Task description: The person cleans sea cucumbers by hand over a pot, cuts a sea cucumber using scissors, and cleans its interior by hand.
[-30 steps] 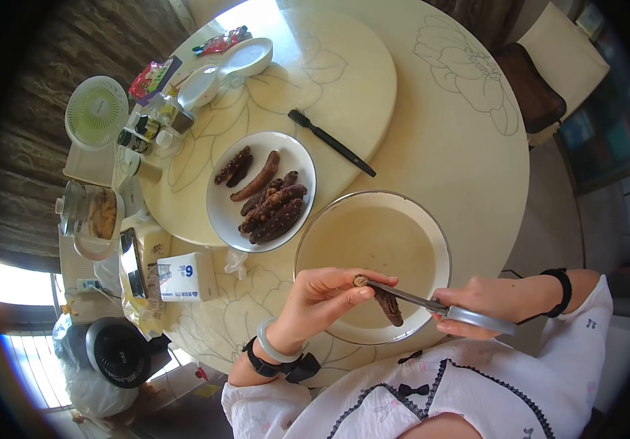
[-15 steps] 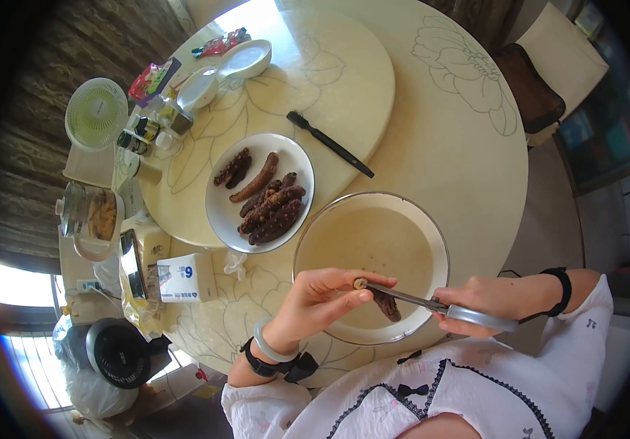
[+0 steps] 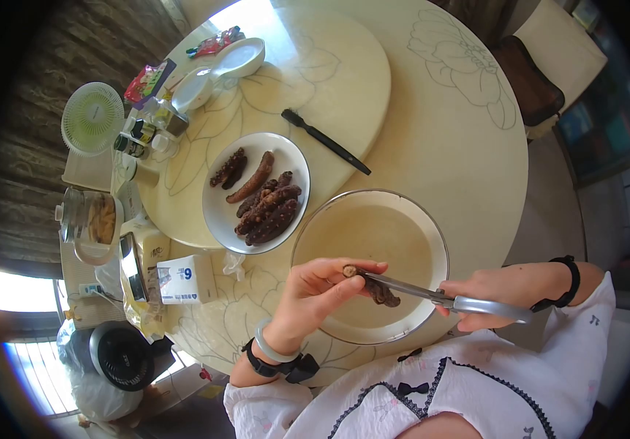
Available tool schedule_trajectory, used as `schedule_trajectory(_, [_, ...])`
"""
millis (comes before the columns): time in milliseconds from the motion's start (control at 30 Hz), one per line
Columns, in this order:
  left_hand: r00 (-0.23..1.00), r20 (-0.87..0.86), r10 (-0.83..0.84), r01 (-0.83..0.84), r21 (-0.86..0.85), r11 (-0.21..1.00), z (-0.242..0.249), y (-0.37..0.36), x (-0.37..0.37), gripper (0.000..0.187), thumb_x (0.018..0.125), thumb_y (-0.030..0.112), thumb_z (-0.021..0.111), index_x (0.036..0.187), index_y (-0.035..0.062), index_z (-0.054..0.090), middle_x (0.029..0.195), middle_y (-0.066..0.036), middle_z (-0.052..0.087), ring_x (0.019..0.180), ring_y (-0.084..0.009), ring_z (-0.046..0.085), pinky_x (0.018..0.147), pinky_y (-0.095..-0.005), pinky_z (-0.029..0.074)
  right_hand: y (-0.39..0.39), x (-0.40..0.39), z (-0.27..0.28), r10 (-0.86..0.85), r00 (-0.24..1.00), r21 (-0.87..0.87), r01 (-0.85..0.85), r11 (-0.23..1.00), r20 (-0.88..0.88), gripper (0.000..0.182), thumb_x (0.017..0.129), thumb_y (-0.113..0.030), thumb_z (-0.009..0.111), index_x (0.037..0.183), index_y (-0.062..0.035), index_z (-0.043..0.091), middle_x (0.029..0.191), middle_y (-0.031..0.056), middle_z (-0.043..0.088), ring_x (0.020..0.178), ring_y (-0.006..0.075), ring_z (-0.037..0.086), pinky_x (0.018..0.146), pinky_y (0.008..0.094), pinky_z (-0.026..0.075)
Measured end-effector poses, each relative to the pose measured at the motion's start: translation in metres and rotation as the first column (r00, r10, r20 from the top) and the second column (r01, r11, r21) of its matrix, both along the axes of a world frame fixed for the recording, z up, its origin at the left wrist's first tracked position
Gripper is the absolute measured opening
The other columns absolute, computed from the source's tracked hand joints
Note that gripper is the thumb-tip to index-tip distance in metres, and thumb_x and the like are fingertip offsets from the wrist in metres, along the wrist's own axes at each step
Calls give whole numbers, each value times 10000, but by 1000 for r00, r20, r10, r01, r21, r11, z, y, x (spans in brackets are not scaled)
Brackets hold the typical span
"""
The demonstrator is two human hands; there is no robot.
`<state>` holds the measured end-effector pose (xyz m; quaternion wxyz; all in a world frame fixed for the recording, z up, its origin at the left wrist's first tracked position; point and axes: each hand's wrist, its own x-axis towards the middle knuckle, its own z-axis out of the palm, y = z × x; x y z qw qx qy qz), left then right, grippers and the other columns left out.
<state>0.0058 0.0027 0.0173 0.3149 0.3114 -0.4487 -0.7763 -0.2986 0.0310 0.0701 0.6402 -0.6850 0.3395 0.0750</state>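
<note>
My left hand [image 3: 322, 290] pinches a dark brown sea cucumber [image 3: 379, 290] between thumb and fingers, its pale end poking out by the fingertips. Wrapped round the grey handles of a pair of scissors [image 3: 417, 290], my right hand [image 3: 487, 294] points the blades left, and they lie against the sea cucumber near my left thumb. Below both is a wide white basin [image 3: 359, 227] of slightly cloudy water. Beyond it, a white plate [image 3: 216, 208] carries several more dark, knobbly sea cucumbers [image 3: 267, 212].
A black brush [image 3: 326, 141] rests on the turntable [image 3: 351, 80]. Small white bowls [image 3: 240, 58], seasoning jars [image 3: 132, 145] and a green-white strainer basket [image 3: 93, 117] stand farther left. Nearer are a tissue pack [image 3: 181, 279], a glass pot [image 3: 95, 219] and a black fan [image 3: 121, 355].
Both hands have shifted slightly, the left one up and to the left. The sea cucumber now lies flatter along the scissor blades, and the scissor handles have moved a little right.
</note>
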Motion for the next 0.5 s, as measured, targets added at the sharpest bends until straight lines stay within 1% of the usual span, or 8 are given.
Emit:
schedule_trajectory(67, [999,27,28,-28,-1,1000,0,-3,2,300,982,92,646,1215,-96,647,1207,-233,695,1127,-271,679,971,-385,561,0,-3,3,-25,996,103,33,994,-81,306,952,-187,610,1206,-62,491,846,134,643,717,275,665,681,411,503])
schedule_trajectory(100, [998,25,58,-58,-10,998,-1,-4,3,296,985,99,645,1209,-93,651,1225,-234,686,1119,-277,683,963,-387,569,-2,-4,5,-25,996,106,33,994,-81,306,952,-187,610,1206,-62,491,846,134,643,717,275,665,681,411,503])
schedule_trajectory(167, [996,25,84,-84,-13,996,-3,-8,3,292,988,107,643,1204,-90,654,1243,-235,677,1111,-283,687,956,-389,577,-5,-6,11,-113,974,295,168,941,-196,301,955,-196,598,1209,-78,487,795,93,619,670,217,641,681,393,511])
schedule_trajectory(267, [992,23,127,-127,-19,992,-5,-10,5,300,974,111,666,1206,-80,657,1260,-220,660,1112,-280,680,942,-381,590,-5,-12,17,-157,962,297,221,929,-222,286,958,-199,568,1209,-93,484,725,47,575,612,163,591,689,364,533])
schedule_trajectory(333, [993,-16,117,-118,-171,978,-11,-12,8,294,947,-46,635,1240,-56,653,1276,-159,620,1171,-243,629,975,-380,578,-6,-12,16,-181,961,342,245,907,-207,283,959,-207,558,1208,-92,485,704,33,561,596,150,579,696,352,542])
schedule_trajectory(400, [988,-45,149,-154,-174,973,-13,-10,9,307,932,-65,642,1238,-48,655,1257,-144,593,1195,-251,611,972,-379,581,-4,-15,12,-209,959,383,269,884,-190,281,960,-214,547,1206,-91,486,682,19,547,580,137,567,702,339,552])
schedule_trajectory(467, [980,-75,182,-193,-181,964,-13,-8,8,322,916,-85,649,1235,-39,657,1238,-128,565,1219,-258,593,968,-378,584,-1,-18,2,-306,950,587,283,759,-62,269,961,-206,520,1193,-76,480,667,10,522,569,116,549,718,339,570])
schedule_trajectory(500, [965,-127,231,-248,-136,959,-12,-7,7,314,910,-100,645,1218,-35,655,1228,-122,554,1226,-269,589,981,-378,573,-2,-18,-2,-312,948,587,285,758,-58,269,961,-206,520,1193,-76,480,667,10,522,569,116,549,718,339,570])
